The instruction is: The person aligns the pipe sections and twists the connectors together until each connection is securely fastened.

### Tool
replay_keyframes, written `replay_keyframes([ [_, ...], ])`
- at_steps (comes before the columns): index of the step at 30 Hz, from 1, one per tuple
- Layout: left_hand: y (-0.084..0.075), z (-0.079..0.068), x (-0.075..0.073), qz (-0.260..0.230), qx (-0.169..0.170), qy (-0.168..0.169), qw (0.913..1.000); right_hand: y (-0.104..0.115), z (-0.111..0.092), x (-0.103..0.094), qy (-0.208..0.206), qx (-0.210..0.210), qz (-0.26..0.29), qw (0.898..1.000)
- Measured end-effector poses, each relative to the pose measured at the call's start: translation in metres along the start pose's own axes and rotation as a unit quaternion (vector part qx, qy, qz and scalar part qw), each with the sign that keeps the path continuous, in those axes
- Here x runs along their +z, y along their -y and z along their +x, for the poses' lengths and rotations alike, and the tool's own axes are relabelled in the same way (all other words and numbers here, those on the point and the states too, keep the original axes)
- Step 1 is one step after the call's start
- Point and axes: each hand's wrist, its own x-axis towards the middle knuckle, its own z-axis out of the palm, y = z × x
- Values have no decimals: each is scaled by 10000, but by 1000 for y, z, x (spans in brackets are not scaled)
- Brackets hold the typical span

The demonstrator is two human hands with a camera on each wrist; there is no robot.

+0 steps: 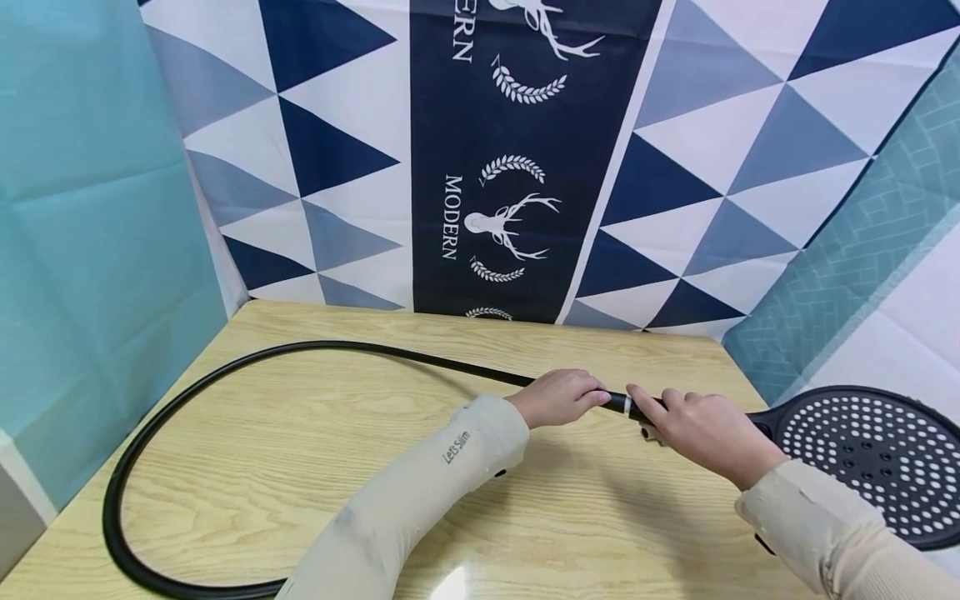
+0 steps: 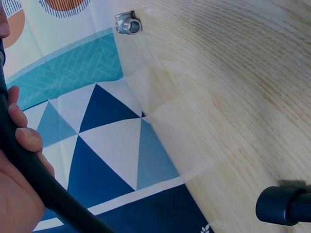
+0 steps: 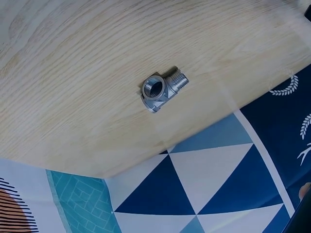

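My left hand (image 1: 558, 397) grips a black shower hose (image 1: 337, 344) near one end, fingers wrapped round it, as the left wrist view shows. My right hand (image 1: 701, 433) holds the handle of a large round black shower head (image 1: 866, 458) dotted with pale holes. A narrow white ring (image 1: 627, 405) shows on the black line between the two hands. From the left hand the hose sweeps left in a wide loop and comes back toward the front edge. In the left wrist view a thicker black hose connector (image 2: 279, 206) lies low on the right.
A metal threaded tee fitting (image 3: 158, 92) lies on the wooden table (image 1: 300, 450), partly hidden behind my right hand in the head view. Patterned cloth (image 1: 487, 167) hangs behind the table, and a teal sheet (image 1: 97, 208) stands along the left side.
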Motion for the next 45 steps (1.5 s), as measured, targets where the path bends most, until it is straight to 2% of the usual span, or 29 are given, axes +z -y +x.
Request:
replay_keyframes([
  [14, -2, 0, 0, 123, 160, -371, 9991, -1, -1, -3, 314, 90, 36, 9995],
  [21, -1, 0, 2, 268, -22, -119, 9996, -1, 0, 1, 124, 62, -7, 9999],
  [27, 0, 1, 3, 40, -220, 76, 9997, 1, 1, 3, 59, 46, 6, 10000],
  [31, 2, 1, 2, 34, -99, -25, 9999, 1, 1, 2, 104, 61, -10, 9999],
  [39, 4, -1, 1, -30, 157, -446, 9989, -2, 3, -1, 152, 69, 39, 9999],
  [45, 3, -2, 2, -275, 120, -367, 9989, -4, 2, 2, -2, -20, 68, 10000],
])
